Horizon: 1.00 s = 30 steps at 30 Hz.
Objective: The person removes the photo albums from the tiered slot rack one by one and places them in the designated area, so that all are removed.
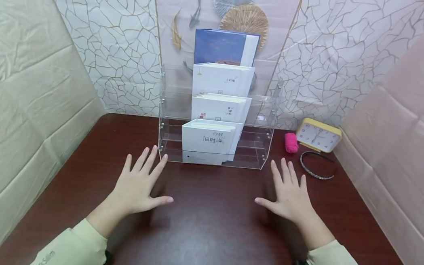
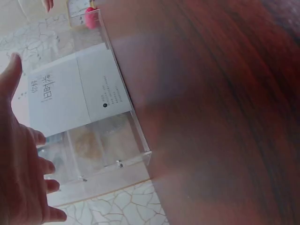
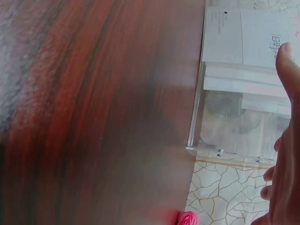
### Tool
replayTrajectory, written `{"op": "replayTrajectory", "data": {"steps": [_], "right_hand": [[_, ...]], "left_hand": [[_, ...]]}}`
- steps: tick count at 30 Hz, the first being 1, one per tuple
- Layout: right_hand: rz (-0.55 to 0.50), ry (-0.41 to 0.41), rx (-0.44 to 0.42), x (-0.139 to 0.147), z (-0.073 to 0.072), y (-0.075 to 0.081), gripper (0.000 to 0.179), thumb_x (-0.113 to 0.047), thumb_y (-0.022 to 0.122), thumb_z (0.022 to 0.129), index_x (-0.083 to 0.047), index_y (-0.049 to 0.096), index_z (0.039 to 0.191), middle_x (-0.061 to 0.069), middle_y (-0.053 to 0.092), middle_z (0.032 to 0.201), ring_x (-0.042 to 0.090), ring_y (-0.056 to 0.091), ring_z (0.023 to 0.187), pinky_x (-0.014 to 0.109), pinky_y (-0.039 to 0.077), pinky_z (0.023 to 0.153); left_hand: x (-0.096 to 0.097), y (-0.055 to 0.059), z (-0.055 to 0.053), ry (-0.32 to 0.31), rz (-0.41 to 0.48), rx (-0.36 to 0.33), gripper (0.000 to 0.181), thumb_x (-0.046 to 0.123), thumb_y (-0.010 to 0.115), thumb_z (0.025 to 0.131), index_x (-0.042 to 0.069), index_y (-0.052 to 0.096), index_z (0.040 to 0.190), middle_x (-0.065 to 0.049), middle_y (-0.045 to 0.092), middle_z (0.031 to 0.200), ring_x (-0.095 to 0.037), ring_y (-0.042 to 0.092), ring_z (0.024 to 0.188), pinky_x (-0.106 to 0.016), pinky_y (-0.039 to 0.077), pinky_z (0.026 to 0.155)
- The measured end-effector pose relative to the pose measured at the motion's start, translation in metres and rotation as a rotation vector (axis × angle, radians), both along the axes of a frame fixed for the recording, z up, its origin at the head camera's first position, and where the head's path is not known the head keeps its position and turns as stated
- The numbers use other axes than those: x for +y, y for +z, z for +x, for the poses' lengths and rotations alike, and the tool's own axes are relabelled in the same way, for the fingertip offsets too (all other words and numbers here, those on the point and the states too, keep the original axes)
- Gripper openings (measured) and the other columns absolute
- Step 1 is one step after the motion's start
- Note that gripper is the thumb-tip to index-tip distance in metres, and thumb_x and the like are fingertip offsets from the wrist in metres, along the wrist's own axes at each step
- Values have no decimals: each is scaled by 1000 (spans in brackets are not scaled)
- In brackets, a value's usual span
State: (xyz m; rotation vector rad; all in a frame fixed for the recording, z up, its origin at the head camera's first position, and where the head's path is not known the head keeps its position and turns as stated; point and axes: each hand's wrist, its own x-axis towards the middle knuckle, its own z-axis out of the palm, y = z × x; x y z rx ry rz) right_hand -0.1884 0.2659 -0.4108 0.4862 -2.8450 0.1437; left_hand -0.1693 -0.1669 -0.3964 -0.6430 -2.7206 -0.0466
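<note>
A transparent tiered rack [image 1: 251,152] stands toward the back of the bench [image 1: 207,213], with a blue-covered book [image 1: 219,45] in its top tier and white books [image 1: 204,142] stepped down the 3 tiers below. To its right sit a pink yarn bundle [image 1: 291,143], a yellow clock [image 1: 319,135] and a headband [image 1: 318,178], beside the beige cloth [image 1: 397,140] walling that side. The left hand [image 1: 137,188] and right hand [image 1: 290,196] hang over the bench near the rack's 2 front corners, each grip spread, with bench surface between them reaching the rack's front edge.
</note>
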Motion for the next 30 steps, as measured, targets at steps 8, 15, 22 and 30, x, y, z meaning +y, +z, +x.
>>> {"op": "replayTrajectory", "data": {"steps": [8,15,22,30], "right_hand": [[-640,37,-200,-20,-25,35,67,-41,67,84,-3,42,133,20,55,124,35,50,114,53,38,94],[-949,91,-193,-46,-74,52,52,-25,71,84,1,48,123,20,61,115,32,57,106,43,44,89],[-991,68,-284,-73,-109,39,57,-27,73,82,4,47,122,21,58,117,32,56,108,43,45,89],[-890,16,-215,-98,-117,29,53,-33,79,74,-4,51,109,12,62,103,26,61,97,39,48,81]], "left_hand": [[-18,40,-50,62,530,-25,68,41,57,91,-2,37,140,-20,37,143,-37,35,129,-52,28,102],[-32,61,-120,195,994,-194,59,35,57,92,5,40,140,-20,48,134,-35,47,121,-45,36,99],[-15,45,-151,267,1114,-330,53,37,58,92,15,47,139,-16,56,127,-34,60,98,-46,52,75],[-1,39,-161,297,1073,-256,41,31,57,93,8,59,128,-16,65,109,-29,66,82,-34,54,56]]}}
